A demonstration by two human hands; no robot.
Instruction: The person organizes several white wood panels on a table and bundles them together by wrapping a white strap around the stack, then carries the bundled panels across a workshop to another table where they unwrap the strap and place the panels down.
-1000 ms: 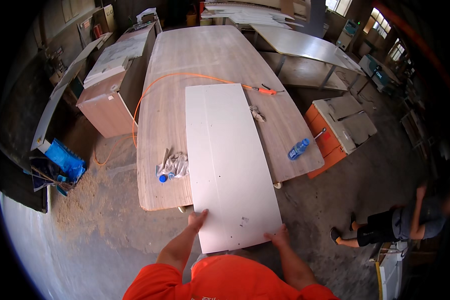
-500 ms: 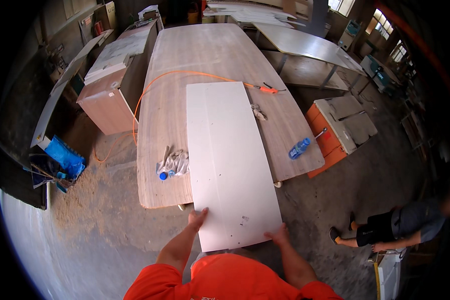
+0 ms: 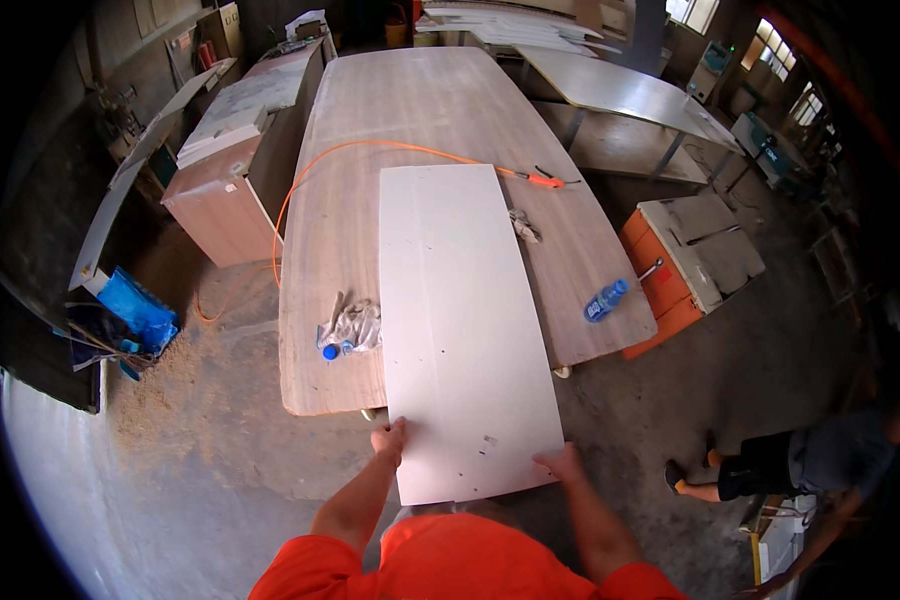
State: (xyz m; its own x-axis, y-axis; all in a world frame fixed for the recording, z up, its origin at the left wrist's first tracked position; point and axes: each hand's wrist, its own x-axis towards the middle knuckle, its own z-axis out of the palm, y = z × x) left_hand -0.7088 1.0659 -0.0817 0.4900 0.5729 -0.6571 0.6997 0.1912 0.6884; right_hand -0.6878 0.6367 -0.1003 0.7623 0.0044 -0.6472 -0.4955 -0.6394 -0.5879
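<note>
A long white board (image 3: 460, 300) lies over the wooden worktable (image 3: 410, 100), its near end jutting past the table edge toward me. My left hand (image 3: 390, 437) grips its left edge near that end, thumb on top and fingers tucked beneath. On the opposite edge, my right hand (image 3: 560, 463) holds the near right corner the same way. Small dark marks dot the board's surface. Left of the board are crumpled cloth gloves (image 3: 353, 322) and a blue-capped clear bottle (image 3: 331, 352). Another glove-like cloth (image 3: 524, 226) rests against its right edge.
An orange air blow gun (image 3: 545, 180) with its hose lies across the table. A blue-labelled bottle (image 3: 606, 300) lies near the right corner. An orange cabinet (image 3: 660, 270) stands right of the table. A person (image 3: 800, 460) is at the lower right, beside white panels.
The view has shifted slightly, moving the surroundings a little rightward. Both hands keep their hold on the board. The person at the right has lowered an arm toward the panels.
</note>
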